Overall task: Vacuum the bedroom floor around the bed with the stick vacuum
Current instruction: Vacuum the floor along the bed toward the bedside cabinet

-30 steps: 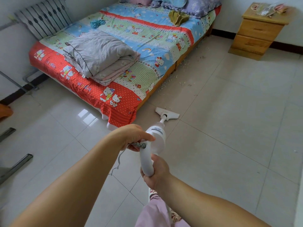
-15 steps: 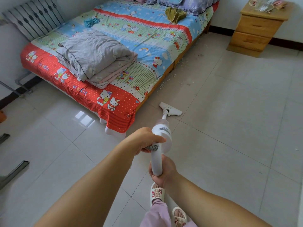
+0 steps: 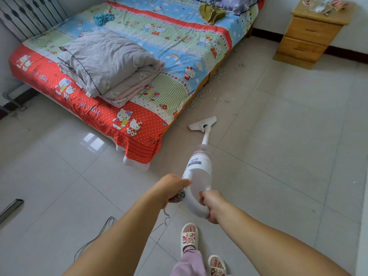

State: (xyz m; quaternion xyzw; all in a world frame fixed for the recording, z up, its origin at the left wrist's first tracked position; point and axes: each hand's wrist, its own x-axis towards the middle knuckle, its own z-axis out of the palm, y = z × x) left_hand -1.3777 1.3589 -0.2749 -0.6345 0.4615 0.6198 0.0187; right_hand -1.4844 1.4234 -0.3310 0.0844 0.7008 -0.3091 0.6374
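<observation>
Head view: stick vacuum [image 3: 199, 170] ahead of both gripping hands.

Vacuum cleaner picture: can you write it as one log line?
stick vacuum held | right hand on handle | left hand beside body | floor head near bed corner | crumbs ahead

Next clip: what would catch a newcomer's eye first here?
The bed with its bright red cartoon sheet fills the upper left, a folded grey quilt lying on it. At centre, the left hand and right hand grip a white stick vacuum, its floor head near scattered debris along the bed's edge.
</observation>
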